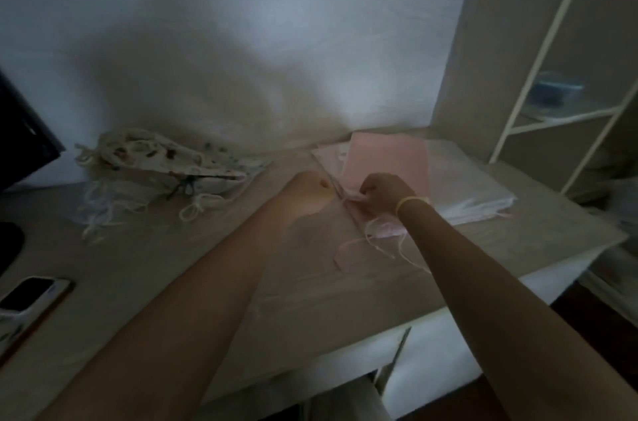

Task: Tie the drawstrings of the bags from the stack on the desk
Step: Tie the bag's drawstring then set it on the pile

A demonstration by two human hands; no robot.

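From the head camera I judge the job partly done: a heap of patterned bags (155, 158) with looped cords lies at about ten o'clock on the desk (145, 268), likely the finished ones, while the flat stack (390, 161) of pale pink and white bags sits at one o'clock, still thick. My right hand (383, 194) is curled round the pale drawstrings (379, 234) at the stack's near edge; loose ends trail toward me. My left hand (307, 192) is beside it, but I cannot tell its grip through the blur. A phone (27, 293) lies at eight o'clock. No writing is readable.
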